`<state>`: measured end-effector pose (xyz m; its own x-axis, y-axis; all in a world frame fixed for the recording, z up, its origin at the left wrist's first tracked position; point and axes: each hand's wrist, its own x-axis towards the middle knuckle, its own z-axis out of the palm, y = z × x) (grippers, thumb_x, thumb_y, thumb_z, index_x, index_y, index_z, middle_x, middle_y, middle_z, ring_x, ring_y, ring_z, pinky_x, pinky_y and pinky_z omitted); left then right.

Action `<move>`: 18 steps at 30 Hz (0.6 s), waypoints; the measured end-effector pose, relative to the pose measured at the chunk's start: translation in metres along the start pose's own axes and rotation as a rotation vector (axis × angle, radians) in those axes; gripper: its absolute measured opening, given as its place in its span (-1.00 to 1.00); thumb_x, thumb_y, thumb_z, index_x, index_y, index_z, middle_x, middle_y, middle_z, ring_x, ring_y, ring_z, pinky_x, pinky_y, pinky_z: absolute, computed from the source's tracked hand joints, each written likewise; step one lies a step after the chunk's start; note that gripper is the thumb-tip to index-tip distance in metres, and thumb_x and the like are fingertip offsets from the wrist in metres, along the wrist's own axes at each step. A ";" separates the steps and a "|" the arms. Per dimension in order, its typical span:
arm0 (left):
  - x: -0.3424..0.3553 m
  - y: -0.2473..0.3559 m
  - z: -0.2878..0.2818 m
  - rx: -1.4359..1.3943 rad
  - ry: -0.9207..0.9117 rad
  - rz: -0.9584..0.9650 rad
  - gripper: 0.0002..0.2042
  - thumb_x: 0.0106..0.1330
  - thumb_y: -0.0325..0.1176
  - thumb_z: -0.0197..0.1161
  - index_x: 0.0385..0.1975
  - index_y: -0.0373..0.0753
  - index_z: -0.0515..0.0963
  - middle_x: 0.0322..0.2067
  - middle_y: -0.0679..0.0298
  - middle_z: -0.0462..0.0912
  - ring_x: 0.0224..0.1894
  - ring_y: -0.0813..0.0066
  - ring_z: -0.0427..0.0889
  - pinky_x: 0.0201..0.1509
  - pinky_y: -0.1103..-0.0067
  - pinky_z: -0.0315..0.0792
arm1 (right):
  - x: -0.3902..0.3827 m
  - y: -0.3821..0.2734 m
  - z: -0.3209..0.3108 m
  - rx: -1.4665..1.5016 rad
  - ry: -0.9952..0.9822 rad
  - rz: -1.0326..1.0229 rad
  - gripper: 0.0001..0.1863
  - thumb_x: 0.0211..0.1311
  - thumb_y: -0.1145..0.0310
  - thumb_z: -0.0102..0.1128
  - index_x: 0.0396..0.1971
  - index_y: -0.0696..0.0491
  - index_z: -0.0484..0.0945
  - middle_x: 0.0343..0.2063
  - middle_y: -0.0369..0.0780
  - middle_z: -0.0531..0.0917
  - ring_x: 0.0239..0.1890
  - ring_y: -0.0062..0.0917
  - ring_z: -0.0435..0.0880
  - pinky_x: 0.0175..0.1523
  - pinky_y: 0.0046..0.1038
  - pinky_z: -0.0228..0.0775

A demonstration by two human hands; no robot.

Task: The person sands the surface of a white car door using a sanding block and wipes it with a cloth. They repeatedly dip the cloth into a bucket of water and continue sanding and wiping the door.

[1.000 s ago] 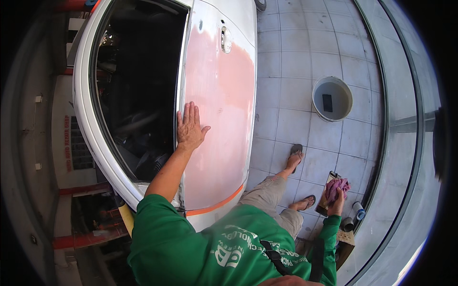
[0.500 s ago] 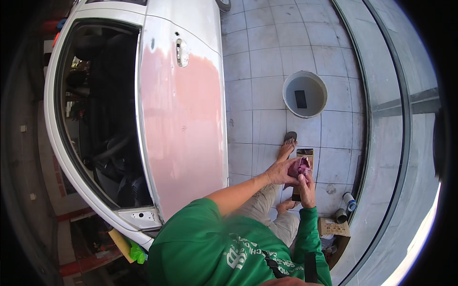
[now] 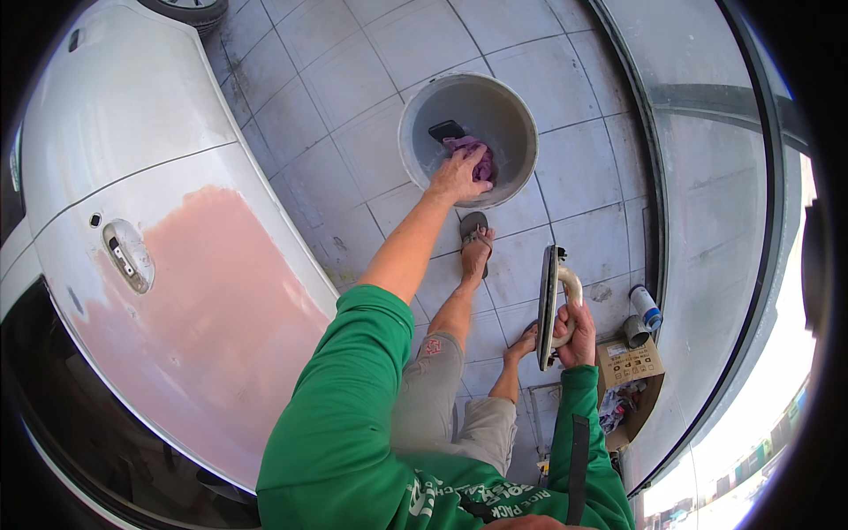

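Note:
My left hand (image 3: 458,176) reaches into a pale round bucket (image 3: 407,146), its fingers bent over a crumpled purple cloth (image 3: 473,152). Beside the cloth, inside the bucket, is a dark rectangular block (image 3: 446,131). Closer to my body, my right hand (image 3: 577,334) is wrapped around the curved handle of a long, flat hand sanding board (image 3: 547,309). The board is held on edge, its face turned left and mostly hidden. On the left stands a white car with a pinkish patch (image 3: 221,274) on its door, apart from both hands.
An open cardboard box (image 3: 632,362) with crumpled material stands by my right forearm. A blue-and-white can (image 3: 645,306) and a grey cup-like container (image 3: 635,331) are beside it. A framed panel (image 3: 707,177) borders the tiled floor (image 3: 574,168) on the right.
Both hands were together around the purple cloth; now only the left has it, down in the bucket. The right hand has taken the sanding board's handle. My view has shifted toward the bucket.

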<state>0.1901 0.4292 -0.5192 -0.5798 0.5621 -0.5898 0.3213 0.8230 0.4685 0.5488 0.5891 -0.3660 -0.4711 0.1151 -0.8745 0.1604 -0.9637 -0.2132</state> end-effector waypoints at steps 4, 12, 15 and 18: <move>0.060 -0.010 0.035 0.049 -0.215 -0.121 -0.23 0.24 0.07 0.40 0.46 -0.04 0.38 0.42 0.02 0.40 0.40 0.01 0.46 0.44 0.19 0.40 | 0.048 0.026 -0.003 0.382 -0.006 0.058 -0.52 0.61 0.08 0.05 0.29 0.12 0.48 0.14 -0.03 0.69 0.09 -0.14 0.74 0.20 -0.02 0.62; 0.074 -0.028 0.046 -0.138 -0.487 -0.148 -0.55 0.28 -0.16 0.39 0.13 -0.21 0.65 -0.02 0.18 0.77 0.04 0.30 0.73 0.18 0.39 0.58 | 0.102 0.053 0.003 0.303 -0.066 0.091 -0.55 0.66 0.16 -0.10 0.25 0.18 0.51 0.02 -0.07 0.74 -0.06 -0.31 0.79 0.09 -0.24 0.70; 0.022 -0.004 -0.004 -0.865 -0.530 -0.244 -0.61 0.24 -0.33 0.46 0.07 -0.27 0.66 -0.11 0.21 0.77 -0.10 0.47 0.73 0.00 0.50 0.62 | 0.105 0.049 0.011 0.260 -0.040 0.085 -0.55 0.68 0.16 -0.12 0.25 0.17 0.51 0.02 -0.11 0.73 -0.03 -0.37 0.77 0.10 -0.29 0.68; -0.052 0.046 -0.056 -1.246 -0.512 -0.067 -0.72 0.22 -0.45 0.47 -0.07 -0.29 0.69 -0.23 0.30 0.76 -0.26 0.62 0.69 -0.13 0.60 0.59 | 0.123 0.051 0.020 0.384 -0.066 0.156 -0.56 0.72 0.15 -0.17 0.23 0.14 0.52 0.08 -0.15 0.70 0.04 -0.40 0.74 0.16 -0.32 0.64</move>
<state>0.1930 0.4334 -0.4301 -0.1369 0.7165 -0.6840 -0.7434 0.3821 0.5490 0.4820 0.5494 -0.4757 -0.5237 -0.0435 -0.8508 -0.0950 -0.9895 0.1090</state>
